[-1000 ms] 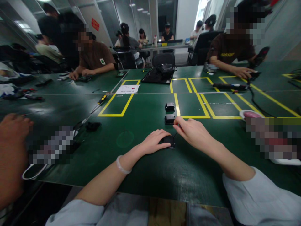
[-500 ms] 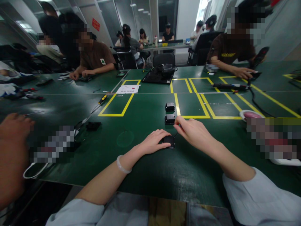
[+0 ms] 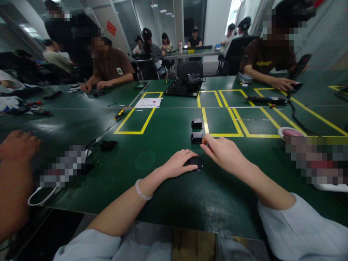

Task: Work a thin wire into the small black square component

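My left hand [image 3: 181,163] is closed on a small black square part [image 3: 197,165] lying on the table, thumb along its near side and fingers over its far edge. My right hand [image 3: 223,149] is just to the right, thumb and forefinger pinched together. A thin dark rod [image 3: 203,155] slants down from that pinch toward the part's right edge; its upper end is hidden by my fingers. Beyond sit two small black block-shaped parts, the nearer block [image 3: 196,137] close to my right fingertips and the farther block [image 3: 197,123] behind it.
Yellow tape outlines mark the green table [image 3: 168,203]. A screwdriver [image 3: 118,116], a paper sheet [image 3: 149,103] and a small black piece [image 3: 108,145] lie to the left. Another person's hand [image 3: 19,148] is at the far left. A black tray [image 3: 174,90] lies ahead; co-workers sit across.
My hands and the black parts stay in nearly the same places.
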`<state>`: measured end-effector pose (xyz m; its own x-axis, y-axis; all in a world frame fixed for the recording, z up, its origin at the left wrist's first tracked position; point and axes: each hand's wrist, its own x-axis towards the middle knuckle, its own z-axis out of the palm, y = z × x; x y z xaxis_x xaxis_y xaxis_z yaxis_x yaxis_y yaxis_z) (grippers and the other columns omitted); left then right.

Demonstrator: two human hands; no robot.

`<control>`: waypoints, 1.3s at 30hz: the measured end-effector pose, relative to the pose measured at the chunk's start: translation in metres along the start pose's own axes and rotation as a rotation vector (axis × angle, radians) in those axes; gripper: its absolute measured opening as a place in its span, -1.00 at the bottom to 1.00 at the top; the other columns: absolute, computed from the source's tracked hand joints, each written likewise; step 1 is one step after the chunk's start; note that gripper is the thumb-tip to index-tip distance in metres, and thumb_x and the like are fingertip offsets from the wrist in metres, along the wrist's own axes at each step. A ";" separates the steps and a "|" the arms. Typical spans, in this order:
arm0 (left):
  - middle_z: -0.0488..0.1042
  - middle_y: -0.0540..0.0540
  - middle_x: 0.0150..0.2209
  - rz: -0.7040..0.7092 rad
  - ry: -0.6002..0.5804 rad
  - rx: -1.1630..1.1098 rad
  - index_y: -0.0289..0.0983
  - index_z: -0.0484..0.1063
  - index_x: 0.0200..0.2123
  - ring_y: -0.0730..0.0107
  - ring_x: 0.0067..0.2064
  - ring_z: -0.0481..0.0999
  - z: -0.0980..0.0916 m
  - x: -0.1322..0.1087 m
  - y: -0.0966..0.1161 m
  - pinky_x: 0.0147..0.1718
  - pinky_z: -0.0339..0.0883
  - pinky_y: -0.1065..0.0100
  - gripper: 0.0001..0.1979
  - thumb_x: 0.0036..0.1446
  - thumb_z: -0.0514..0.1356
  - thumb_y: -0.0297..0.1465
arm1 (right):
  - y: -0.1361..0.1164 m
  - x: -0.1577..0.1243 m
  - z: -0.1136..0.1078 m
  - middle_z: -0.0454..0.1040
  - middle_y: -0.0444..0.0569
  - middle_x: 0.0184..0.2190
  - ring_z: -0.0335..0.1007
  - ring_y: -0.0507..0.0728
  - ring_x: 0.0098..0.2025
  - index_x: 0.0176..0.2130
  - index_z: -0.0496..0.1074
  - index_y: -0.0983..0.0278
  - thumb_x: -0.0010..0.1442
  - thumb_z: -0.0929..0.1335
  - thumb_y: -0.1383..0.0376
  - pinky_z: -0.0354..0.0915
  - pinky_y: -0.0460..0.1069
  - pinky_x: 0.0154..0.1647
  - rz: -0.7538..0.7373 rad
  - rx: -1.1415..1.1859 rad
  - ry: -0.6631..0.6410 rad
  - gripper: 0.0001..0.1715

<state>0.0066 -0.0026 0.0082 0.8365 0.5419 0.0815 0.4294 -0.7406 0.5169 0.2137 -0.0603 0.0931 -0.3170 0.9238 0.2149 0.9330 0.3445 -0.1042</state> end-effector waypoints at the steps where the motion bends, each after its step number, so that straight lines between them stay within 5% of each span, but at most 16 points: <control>1: 0.40 -0.14 0.03 0.000 0.000 0.000 -0.17 0.34 0.10 0.18 0.02 0.37 0.000 0.000 0.000 0.04 0.23 0.18 -0.55 0.30 0.03 -0.03 | 0.000 0.000 0.001 0.52 -0.04 -0.42 0.42 0.13 -0.42 -0.12 0.28 0.26 0.37 0.13 0.23 0.02 -0.04 -0.43 0.004 -0.007 0.004 -0.76; 39: 0.41 -0.15 0.02 0.002 0.002 0.000 -0.20 0.34 0.08 0.18 0.02 0.37 -0.001 0.001 0.003 0.03 0.23 0.19 -0.57 0.30 0.06 -0.06 | 0.000 -0.001 -0.005 0.50 -0.06 -0.44 0.40 0.13 -0.44 -0.07 0.28 0.28 0.34 0.16 0.29 0.01 -0.05 -0.45 0.046 -0.029 -0.043 -0.78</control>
<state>0.0077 -0.0037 0.0107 0.8366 0.5414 0.0837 0.4280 -0.7413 0.5169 0.2151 -0.0625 0.0980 -0.2801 0.9450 0.1689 0.9511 0.2970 -0.0846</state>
